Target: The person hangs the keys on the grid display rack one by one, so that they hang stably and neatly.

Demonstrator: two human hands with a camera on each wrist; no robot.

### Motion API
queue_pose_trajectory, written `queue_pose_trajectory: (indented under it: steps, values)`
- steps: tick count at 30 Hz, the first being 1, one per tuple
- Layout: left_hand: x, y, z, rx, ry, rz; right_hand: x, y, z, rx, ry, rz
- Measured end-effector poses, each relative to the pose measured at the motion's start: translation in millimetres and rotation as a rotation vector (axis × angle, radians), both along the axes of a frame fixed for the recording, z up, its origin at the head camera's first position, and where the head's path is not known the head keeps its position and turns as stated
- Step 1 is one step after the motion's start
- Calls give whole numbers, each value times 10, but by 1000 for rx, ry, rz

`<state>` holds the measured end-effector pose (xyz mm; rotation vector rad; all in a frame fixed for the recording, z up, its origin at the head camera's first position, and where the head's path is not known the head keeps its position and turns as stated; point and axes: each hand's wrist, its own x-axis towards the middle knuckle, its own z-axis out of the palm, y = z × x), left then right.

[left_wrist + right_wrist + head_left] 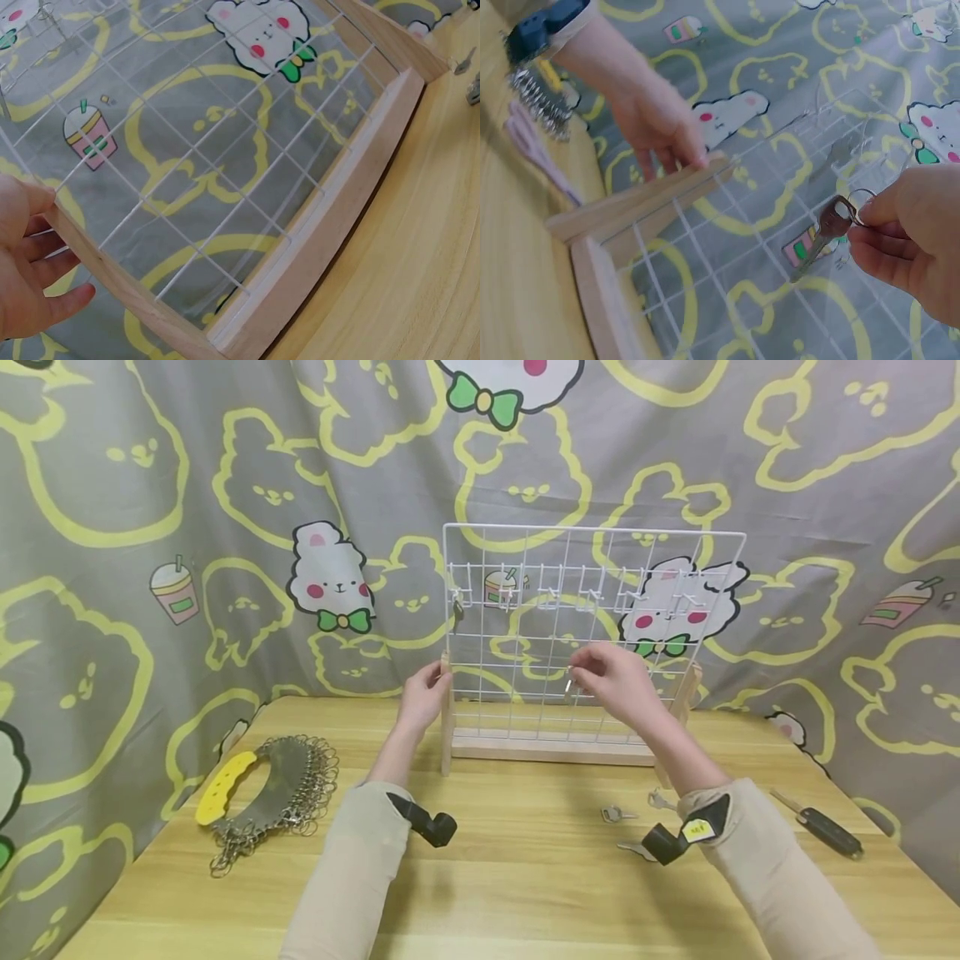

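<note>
A white wire grid rack with a wooden base (555, 749) stands upright on the table. My left hand (424, 695) holds its left wooden side post (112, 270), thumb at the post's top edge and the other fingers behind. My right hand (617, 681) pinches a small metal ring (864, 196) between thumb and forefinger. From that ring hangs a key (823, 236), blade downward, in front of the grid. Another key (457, 615) hangs at the leftmost of several white hooks (551, 597) along the grid's upper part.
Loose keys, among them one silver key (613, 813), lie under my right forearm. Farther right lies a car key with a black fob (828, 833). At left is a dark curved plate with a yellow handle (227, 787) and many metal rings (318, 768). A patterned curtain (255, 527) hangs behind.
</note>
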<state>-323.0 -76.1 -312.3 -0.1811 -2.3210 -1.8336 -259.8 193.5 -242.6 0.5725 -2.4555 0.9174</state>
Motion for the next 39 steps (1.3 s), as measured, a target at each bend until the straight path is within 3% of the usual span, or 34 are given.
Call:
queue_pose_trajectory:
  steps: [4, 13, 24, 31, 39]
  values:
    - [-3, -7, -12, 6, 0, -9, -21, -89, 132, -45, 37, -15]
    - [-19, -3, -23, 19, 2, -6, -50, -253, 454, -220, 8, 5]
    - [-11, 1, -11, 22, -2, -3, -132, -344, 595, -326, 82, -25]
    - [2, 5, -6, 31, -12, -11, -160, -355, 635, -308, 105, -104]
    - [15, 8, 7, 26, -11, -6, -221, -389, 625, -151, 171, -191]
